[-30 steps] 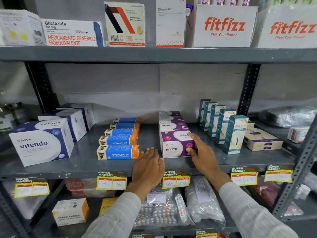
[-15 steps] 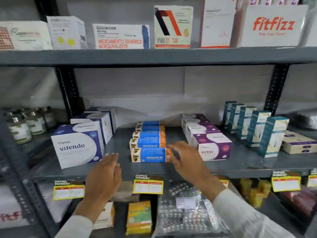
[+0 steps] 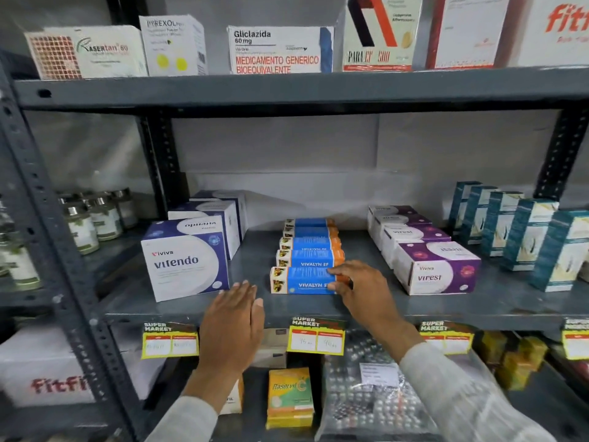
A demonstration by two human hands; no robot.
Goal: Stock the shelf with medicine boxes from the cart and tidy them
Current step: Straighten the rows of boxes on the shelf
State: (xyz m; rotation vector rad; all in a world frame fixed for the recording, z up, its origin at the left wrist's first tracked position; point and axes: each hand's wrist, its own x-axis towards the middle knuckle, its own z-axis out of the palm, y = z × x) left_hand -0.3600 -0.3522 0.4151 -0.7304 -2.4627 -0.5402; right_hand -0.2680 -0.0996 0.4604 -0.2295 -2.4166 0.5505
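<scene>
My left hand (image 3: 234,317) is hovering open at the shelf (image 3: 191,309) edge; my right hand (image 3: 363,290) has shifted from the purple boxes (image 3: 436,269) and is now pinching the front blue box (image 3: 299,280), straightening that row.

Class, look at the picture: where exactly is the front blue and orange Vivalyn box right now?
In the head view, the front Vivalyn box lies on the middle shelf, between the Vitendo box and the Virest box, with the right hand touching its right end.
</scene>
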